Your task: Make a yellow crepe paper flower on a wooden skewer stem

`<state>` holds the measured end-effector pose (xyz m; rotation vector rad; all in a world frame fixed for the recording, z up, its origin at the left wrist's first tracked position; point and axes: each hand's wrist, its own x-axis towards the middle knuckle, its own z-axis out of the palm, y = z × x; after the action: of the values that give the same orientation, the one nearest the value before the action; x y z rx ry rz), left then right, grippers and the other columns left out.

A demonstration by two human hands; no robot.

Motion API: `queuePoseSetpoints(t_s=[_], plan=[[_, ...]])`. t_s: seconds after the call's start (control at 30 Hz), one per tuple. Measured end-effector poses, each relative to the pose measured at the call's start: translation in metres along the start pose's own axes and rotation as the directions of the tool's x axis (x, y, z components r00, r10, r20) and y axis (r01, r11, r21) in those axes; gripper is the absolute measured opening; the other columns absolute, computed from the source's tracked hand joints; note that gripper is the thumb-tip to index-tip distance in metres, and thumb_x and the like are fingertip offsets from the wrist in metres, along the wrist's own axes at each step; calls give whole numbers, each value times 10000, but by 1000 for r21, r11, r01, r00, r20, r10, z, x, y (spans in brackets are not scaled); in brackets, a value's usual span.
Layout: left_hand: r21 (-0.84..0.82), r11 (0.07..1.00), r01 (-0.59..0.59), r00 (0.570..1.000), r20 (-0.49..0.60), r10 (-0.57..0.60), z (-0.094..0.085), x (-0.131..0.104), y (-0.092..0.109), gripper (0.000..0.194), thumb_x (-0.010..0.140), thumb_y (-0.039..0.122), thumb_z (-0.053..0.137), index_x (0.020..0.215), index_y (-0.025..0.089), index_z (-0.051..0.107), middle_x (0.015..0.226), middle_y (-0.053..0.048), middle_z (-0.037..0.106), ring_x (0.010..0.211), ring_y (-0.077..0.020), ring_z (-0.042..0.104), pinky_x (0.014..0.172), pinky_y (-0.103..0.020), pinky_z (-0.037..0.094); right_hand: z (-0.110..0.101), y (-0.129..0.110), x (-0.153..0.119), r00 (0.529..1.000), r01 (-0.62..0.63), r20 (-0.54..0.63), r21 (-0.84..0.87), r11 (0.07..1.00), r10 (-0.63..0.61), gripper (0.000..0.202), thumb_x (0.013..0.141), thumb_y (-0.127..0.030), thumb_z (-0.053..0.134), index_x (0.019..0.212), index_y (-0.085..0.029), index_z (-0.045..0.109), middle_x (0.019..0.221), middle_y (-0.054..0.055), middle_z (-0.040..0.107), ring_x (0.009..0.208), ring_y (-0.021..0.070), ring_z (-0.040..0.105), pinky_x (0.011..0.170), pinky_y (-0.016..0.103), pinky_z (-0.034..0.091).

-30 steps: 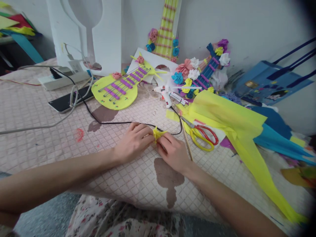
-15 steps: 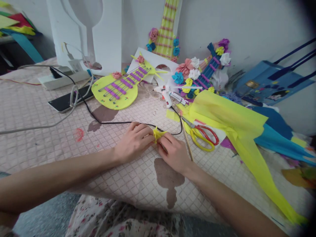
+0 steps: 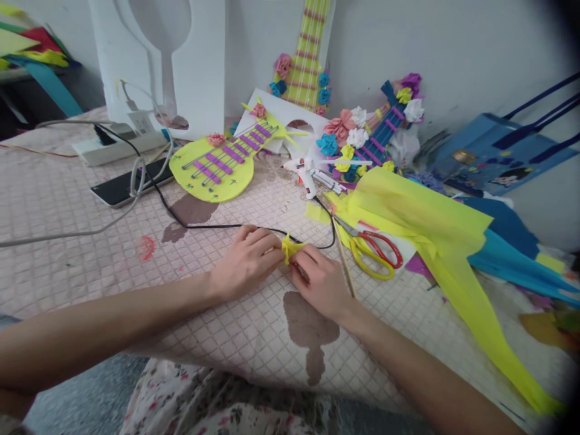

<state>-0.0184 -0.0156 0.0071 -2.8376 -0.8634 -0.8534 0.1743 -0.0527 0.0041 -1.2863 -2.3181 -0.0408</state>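
A small folded yellow piece (image 3: 289,248) sits between the two hands over the near part of the counter (image 3: 217,338), the left hand (image 3: 247,263) pinching it from one side and the right hand (image 3: 321,283) closed on its other end with bent fingers. Just beyond the fingertips runs a black cord (image 3: 212,226), and beside the right hand lie a thin wooden stick (image 3: 344,260) and scissors (image 3: 375,257) with red and yellow handles. Farther out are a white glue gun (image 3: 308,180), a yellow guitar cutout (image 3: 212,178) and crumpled yellow sheeting (image 3: 421,208)
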Motion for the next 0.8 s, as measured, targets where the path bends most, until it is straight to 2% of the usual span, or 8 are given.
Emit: queuePoseSetpoints(t_s=[0.53,0.8], plan=[[33,999,-28,1000,-11,28,0,-1,1,107,920,179,475,900,188,580,905,-22,620,877,-173,513,833,-369,344,-1,0,0,999,-37,22,45,998,36,135,859,-158,450,770,-177,550,806,41,577,713,135,551,594,237,402],[44,999,-7,999,-43,9,-1,2,4,112,912,204,500,838,183,580,876,-10,628,873,-169,529,837,-370,345,-1,-1,0,1000,-20,0,27,999,20,144,861,-170,454,756,-178,551,786,37,575,694,136,552,572,238,391]])
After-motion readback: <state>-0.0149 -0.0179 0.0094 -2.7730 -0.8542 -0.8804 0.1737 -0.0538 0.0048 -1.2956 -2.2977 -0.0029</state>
